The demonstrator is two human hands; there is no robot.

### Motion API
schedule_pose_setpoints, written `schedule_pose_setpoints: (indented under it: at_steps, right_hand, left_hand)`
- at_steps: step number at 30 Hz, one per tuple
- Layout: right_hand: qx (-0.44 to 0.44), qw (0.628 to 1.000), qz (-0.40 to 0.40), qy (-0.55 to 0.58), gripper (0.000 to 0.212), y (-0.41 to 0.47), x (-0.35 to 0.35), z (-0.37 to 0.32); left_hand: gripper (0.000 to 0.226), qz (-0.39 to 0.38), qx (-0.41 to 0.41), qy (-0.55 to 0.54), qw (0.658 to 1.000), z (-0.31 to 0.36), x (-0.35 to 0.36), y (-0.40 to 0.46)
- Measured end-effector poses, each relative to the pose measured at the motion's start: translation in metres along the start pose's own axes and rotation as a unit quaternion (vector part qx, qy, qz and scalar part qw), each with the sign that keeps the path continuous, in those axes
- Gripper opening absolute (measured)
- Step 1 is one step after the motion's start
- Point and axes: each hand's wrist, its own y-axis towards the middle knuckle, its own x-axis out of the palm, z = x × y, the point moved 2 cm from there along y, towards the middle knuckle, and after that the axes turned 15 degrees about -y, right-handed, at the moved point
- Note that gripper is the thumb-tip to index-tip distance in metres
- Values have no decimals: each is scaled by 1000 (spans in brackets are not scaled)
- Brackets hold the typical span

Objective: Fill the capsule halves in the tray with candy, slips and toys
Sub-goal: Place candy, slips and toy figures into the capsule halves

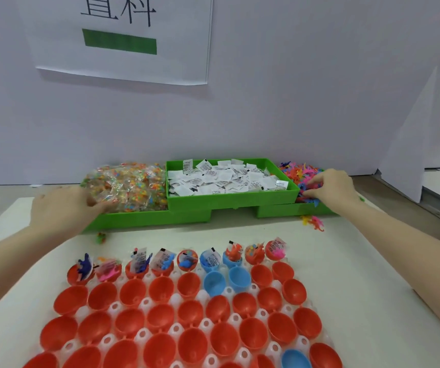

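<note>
**Hands reach into candy and toy bins**

The left hand (64, 208) presses curled fingers into the candy (128, 185) packets, apparently taking some; the right hand (332, 187) pinches among the toys (297, 172). Both reach at once, likely to stock the next row. Slips (224, 177) fill the middle green bin (229, 200). On the worktop (359, 261), the tray (144, 305) holds red and blue capsule halves (160, 288); only the far row is filled.

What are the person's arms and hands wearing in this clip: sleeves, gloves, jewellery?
Nothing visible. Both forearms are bare up to the frame edge, with no sleeves in view. The left hand and right hand are ungloved, with no rings, watch or bracelet showing.
</note>
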Motion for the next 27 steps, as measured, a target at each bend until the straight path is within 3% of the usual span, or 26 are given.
schedule_pose_setpoints:
  at_steps: [3, 6, 12, 15, 17, 21, 25, 27]
  right_hand:
    - [6, 998, 46, 40, 13, 1, -4, -1]
    - [18, 995, 84, 50, 15, 3, -9, 0]
    - [89, 986, 82, 114, 17, 15, -10, 10]
    - [144, 957, 37, 249, 11, 21, -8, 13]
    - [162, 956, 35, 242, 14, 25, -6, 15]
    - [195, 946, 47, 255, 18, 24, -6, 19]
    - [171, 945, 118, 251, 19, 23, -13, 10]
    - [177, 952, 124, 217, 21, 25, -14, 7]
  left_hand:
    - [34, 14, -28, -90, 995, -2, 2, 4]
    - [23, 55, -5, -114, 992, -2, 4, 3]
    - [36, 124, 15, -267, 955, 6, -1, -3]
    - [26, 125, -41, -401, 907, 9, -4, -12]
    - [14, 108, -118, -510, 845, 10, -6, -12]
    - [23, 76, -221, -618, 750, 12, -11, -17]
    - [19, 6, -230, -655, 720, 9, -17, -25]
    - [24, -34, -214, -648, 730, 3, -17, -28]
